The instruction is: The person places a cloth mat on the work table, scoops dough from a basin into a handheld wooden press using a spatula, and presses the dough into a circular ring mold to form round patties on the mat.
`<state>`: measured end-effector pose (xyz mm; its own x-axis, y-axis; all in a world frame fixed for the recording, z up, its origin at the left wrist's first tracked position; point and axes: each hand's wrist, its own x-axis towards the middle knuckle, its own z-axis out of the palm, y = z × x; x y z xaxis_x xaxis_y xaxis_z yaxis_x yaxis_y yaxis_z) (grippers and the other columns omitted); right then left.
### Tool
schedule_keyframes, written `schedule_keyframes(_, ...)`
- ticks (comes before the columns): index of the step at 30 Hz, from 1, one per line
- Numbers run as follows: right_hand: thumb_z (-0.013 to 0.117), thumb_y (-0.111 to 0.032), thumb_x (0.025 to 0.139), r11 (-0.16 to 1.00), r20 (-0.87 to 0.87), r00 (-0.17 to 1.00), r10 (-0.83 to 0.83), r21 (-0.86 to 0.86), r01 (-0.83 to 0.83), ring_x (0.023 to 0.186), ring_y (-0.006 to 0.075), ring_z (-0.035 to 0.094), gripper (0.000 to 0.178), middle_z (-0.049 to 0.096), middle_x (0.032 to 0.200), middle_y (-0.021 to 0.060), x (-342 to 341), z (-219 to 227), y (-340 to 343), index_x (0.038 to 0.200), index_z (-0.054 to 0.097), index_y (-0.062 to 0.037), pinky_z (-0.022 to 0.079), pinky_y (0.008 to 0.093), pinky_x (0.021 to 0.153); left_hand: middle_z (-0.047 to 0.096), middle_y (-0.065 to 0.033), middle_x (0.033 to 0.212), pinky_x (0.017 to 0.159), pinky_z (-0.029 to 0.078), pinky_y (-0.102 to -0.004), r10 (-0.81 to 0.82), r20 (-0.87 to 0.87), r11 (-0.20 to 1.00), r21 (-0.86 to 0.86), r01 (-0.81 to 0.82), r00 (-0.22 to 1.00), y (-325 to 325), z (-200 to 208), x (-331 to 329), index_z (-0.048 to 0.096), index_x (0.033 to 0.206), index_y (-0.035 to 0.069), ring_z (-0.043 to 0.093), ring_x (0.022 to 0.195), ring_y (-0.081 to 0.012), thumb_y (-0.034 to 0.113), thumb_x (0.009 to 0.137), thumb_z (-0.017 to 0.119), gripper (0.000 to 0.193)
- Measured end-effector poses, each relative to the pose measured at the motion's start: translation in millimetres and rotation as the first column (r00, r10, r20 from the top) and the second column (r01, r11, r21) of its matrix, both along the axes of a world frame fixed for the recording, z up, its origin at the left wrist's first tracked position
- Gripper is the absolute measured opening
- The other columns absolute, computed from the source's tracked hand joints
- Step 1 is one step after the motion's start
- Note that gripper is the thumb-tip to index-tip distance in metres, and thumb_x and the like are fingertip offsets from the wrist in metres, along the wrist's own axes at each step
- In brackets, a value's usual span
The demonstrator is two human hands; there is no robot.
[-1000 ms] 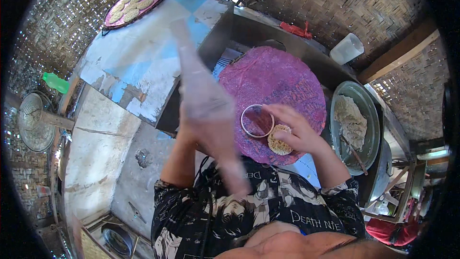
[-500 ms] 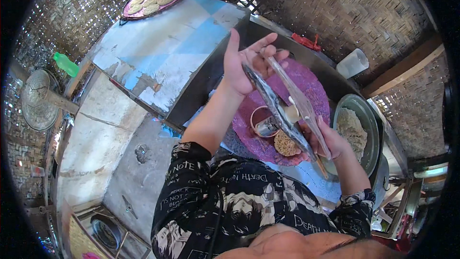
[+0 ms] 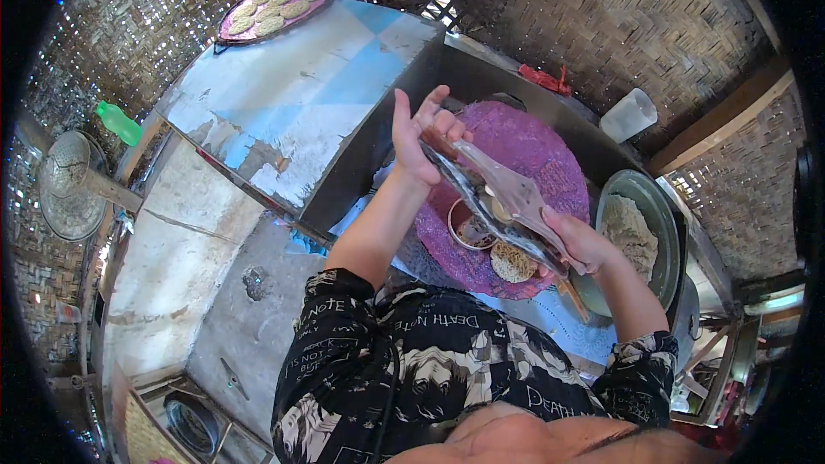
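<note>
Plastic sheet swung right, over purple mat; left hand holds upper end, right hand lower. Peeling tabletop 11 o'clock, woven wall 1 o'clock.

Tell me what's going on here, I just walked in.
A person is holding a clear plastic sheet over a round pink mat. The right hand grips the near end of the sheet, while the left hand, thumb spread, is at its far end. On the mat below sit a ring and, beside it, a textured disc. To the right, a bowl contains a pale mixture. Pale rounds lie on a tray at upper left.
</note>
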<state>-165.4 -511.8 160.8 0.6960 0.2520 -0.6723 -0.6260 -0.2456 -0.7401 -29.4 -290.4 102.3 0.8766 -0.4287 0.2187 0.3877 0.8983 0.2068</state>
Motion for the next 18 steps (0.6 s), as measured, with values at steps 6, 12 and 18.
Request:
schedule_keyframes(6,0.042,-0.052,0.085,0.987,0.188,0.981,0.055,-0.158,-0.025,0.048,0.0124,0.054,0.054,0.058,0.064,0.0068,14.6,-2.7,12.6,0.091,0.06,-0.0012,0.043,0.0248,0.042,0.036,0.0043,0.048,0.06,0.041,-0.0317,0.049,0.02,0.998,0.039,-0.05,0.999,11.2,8.8,16.4,0.055,0.103,0.011,0.04,0.047,-0.0113,0.059,0.084,0.035,0.055)
schedule_keyframes(12,0.045,-0.05,0.084,0.951,0.277,0.96,0.046,-0.305,0.043,0.045,0.0109,0.051,0.05,0.055,0.059,0.0044,14.6,10.4,9.9,0.083,0.059,-0.0018,0.041,0.0243,0.041,0.032,0.0051,0.044,0.057,0.042,-0.0323,0.016,0.03,1.0,-0.015,-0.016,0.999,-0.6,-0.4,26.4,0.059,0.094,0.011,0.038,0.044,-0.0109,0.06,0.083,0.034,0.056)
schedule_keyframes(18,0.049,-0.049,0.083,0.935,0.214,0.976,0.038,-0.353,0.041,0.046,0.0108,0.051,0.049,0.055,0.059,0.0046,-1.5,18.8,-4.0,0.082,0.059,-0.0007,0.04,0.0241,0.04,0.031,0.0044,0.041,0.056,0.039,-0.0305,-0.032,-0.063,0.999,-0.045,0.029,0.998,-19.5,-13.3,10.9,0.06,0.087,0.012,0.036,0.04,-0.0112,0.062,0.082,0.033,0.058)
